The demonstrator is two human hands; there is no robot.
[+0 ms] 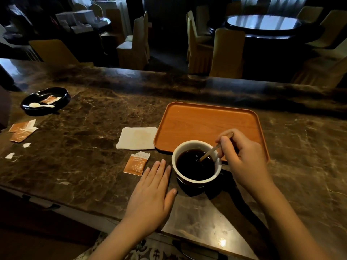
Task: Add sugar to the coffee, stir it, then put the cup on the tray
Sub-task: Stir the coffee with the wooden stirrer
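Dark brown counter (90, 128), pale marble veining throughout. Orange tray (206, 124), faint wood grain, at 12 o'clock from cup. Cup (195, 182): white inside, dark outside, near-black coffee (193, 166). Light tan stir stick (209, 153). Torn sachet (136, 163) at 9 o'clock from cup: orange, white print, white top edge. White napkin (138, 138), faint tan stain. Glossy black dish (62, 94) at 10 o'clock, with white spoon (40, 105) and orange sachet inside.

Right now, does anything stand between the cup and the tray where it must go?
Nothing visible does. The cup sits on the counter just before the near edge of the tray, whose surface is bare.
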